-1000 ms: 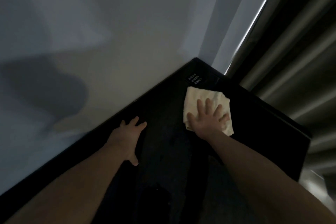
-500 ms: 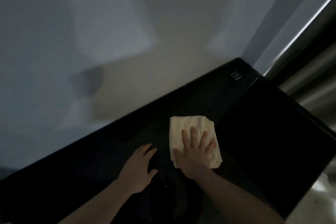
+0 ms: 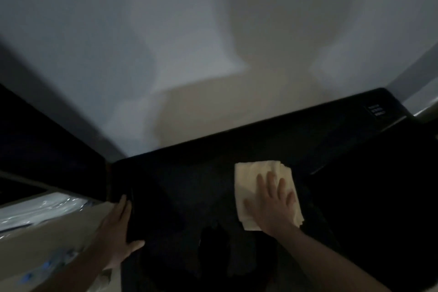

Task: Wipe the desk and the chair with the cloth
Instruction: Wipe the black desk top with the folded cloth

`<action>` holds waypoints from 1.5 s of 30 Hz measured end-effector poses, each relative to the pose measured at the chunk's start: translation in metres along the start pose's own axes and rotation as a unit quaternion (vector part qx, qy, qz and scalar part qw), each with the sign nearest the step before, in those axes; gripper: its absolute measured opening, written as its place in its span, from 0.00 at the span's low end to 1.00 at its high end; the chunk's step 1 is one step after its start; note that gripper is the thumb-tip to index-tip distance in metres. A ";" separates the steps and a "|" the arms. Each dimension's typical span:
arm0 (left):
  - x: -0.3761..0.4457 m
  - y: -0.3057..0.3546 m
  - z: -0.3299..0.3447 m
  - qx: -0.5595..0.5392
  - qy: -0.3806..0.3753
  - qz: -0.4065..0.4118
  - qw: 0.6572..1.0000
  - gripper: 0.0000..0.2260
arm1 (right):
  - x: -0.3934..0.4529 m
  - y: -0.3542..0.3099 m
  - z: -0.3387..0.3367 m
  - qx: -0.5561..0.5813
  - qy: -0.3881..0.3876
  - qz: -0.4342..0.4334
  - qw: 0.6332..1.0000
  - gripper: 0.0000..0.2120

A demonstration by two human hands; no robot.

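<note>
The right hand [image 3: 272,206] is laid flat on the folded pale cloth [image 3: 251,180], fingers straight and slightly spread, palm pressed down; nothing is curled round the fabric. The cloth is pinned against the black desk [image 3: 189,185], at about 4 o'clock from frame centre, with its far-left corner left bare and its right edge showing stacked folded layers. The left hand [image 3: 118,234] is placed at the desk's left edge, at about 7 o'clock, fingers extended along the edge and thumb spread out onto the dark top; nothing is held in it. The two hands are kept well apart, with bare desk between them. A small panel of pale markings [image 3: 377,110] is seen at the desk's far right corner, at about 2 o'clock; detail is too blurred to be read. A pale wall [image 3: 213,31] is seen behind the desk, crossed by soft shadows. A dark slab [image 3: 42,144] is seen at 9 o'clock, beside the desk's left end. Below it, a light surface with shiny wrapped material [image 3: 40,208] is seen at 8 o'clock. The scene is dimly lit and slightly blurred. No chair can be made out.
</note>
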State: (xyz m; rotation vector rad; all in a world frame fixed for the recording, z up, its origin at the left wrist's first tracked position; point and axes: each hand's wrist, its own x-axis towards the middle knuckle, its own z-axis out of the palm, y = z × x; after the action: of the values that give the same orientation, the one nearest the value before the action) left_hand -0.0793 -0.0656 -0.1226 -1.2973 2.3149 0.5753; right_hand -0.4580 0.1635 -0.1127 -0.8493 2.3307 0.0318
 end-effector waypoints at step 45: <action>-0.012 0.000 -0.014 0.018 -0.015 0.068 0.997 0.75 | -0.053 -0.201 0.097 -0.024 0.028 -0.111 0.993 0.38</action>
State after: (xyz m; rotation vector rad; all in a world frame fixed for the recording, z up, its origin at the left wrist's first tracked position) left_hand -0.0758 -0.0652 -0.1048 -1.1138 2.3904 0.5884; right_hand -0.2552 0.0572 -0.1201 -1.1413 2.2812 -0.0309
